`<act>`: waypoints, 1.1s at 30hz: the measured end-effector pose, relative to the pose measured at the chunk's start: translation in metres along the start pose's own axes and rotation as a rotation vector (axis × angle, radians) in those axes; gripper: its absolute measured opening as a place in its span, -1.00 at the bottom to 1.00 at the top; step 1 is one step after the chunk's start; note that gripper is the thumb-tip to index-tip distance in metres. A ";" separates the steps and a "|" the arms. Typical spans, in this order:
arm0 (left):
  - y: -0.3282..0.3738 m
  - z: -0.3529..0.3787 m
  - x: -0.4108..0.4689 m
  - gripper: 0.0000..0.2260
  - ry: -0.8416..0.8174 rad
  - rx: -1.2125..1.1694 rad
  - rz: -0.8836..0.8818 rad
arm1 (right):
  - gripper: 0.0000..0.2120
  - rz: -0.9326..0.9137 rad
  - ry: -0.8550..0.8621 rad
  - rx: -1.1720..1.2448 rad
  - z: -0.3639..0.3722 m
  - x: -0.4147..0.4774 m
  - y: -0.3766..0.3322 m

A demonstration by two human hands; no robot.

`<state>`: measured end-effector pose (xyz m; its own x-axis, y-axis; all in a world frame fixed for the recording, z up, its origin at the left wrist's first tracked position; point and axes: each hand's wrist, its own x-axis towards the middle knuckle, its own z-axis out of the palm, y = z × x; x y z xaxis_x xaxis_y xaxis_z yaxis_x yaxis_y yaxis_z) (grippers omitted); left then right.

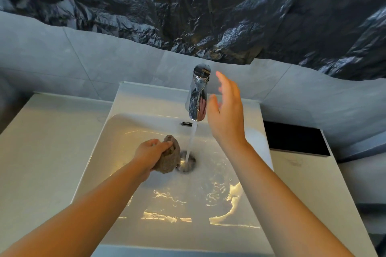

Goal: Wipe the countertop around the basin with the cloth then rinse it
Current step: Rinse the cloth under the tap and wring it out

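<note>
White ceramic basin below me: I'm gripping soft, prob. soggy grey-brown cloth mid-bunch w/ L hand; R hand hovering slack.

Your cloth, the basin and the countertop — as they lie.
The cloth is a brownish-grey, coarse-textured wad, bunched tight in your left hand near the middle of the basin; whether it touches the floor is unclear. The basin is white and square-edged, its floor wet and rippling under a thin sheet of water. The countertop is pale and matte — it flanks the basin on both sides.
</note>
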<state>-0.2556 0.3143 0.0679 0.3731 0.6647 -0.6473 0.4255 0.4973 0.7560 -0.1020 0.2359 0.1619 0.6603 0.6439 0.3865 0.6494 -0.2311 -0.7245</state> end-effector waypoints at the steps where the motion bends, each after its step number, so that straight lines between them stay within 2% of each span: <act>1: -0.001 -0.001 -0.002 -0.76 0.003 -0.002 0.003 | -0.54 -0.061 -0.053 -0.047 0.001 0.007 -0.004; 4: 0.000 -0.007 -0.013 -0.84 0.008 -0.047 0.002 | -0.51 -0.132 -0.182 -0.189 0.004 0.018 -0.009; 7: 0.004 -0.015 -0.025 -0.88 -0.021 -0.091 0.013 | -0.53 -0.117 -0.147 -0.188 0.008 0.015 -0.011; 12: 0.014 -0.030 -0.044 -0.80 -0.077 -0.150 0.095 | -0.48 -0.159 -0.248 -0.373 0.005 -0.005 -0.015; 15: 0.016 -0.038 -0.054 -0.83 -0.095 -0.152 0.175 | -0.52 -0.104 -0.296 -0.378 -0.006 -0.006 -0.026; 18: 0.013 -0.045 -0.061 -0.71 -0.077 -0.046 0.290 | -0.68 -0.069 -0.079 -0.102 -0.017 -0.035 -0.039; 19: 0.012 -0.047 -0.064 -0.69 -0.066 -0.007 0.330 | -0.76 -0.009 -0.024 0.007 -0.018 -0.052 -0.040; 20: 0.011 -0.049 -0.066 -0.66 -0.056 0.022 0.368 | -0.83 0.095 -0.042 0.103 -0.016 -0.068 -0.040; 22: 0.009 -0.049 -0.072 -0.63 -0.050 0.058 0.429 | -0.89 0.391 -0.260 0.335 -0.010 -0.094 -0.036; 24: 0.009 -0.047 -0.079 -0.64 -0.050 0.116 0.496 | -0.79 0.676 -0.464 0.567 -0.005 -0.106 -0.032; 25: 0.009 -0.046 -0.082 -0.65 -0.041 0.166 0.534 | -0.74 0.735 -0.494 0.619 -0.003 -0.108 -0.030; 27: 0.009 -0.045 -0.088 -0.65 -0.035 0.255 0.597 | -0.73 0.750 -0.461 0.628 -0.005 -0.112 -0.028; 29: 0.008 -0.046 -0.091 -0.65 -0.080 0.292 0.619 | -0.83 0.714 -0.414 0.616 -0.008 -0.116 -0.027; 33: 0.009 -0.050 -0.092 -0.75 -0.124 0.261 0.523 | -0.89 0.669 -0.372 0.674 -0.017 -0.121 -0.022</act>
<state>-0.3271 0.2853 0.1395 0.6748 0.7062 -0.2140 0.3421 -0.0424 0.9387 -0.1898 0.1508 0.1408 0.5763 0.7459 -0.3339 -0.2330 -0.2416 -0.9420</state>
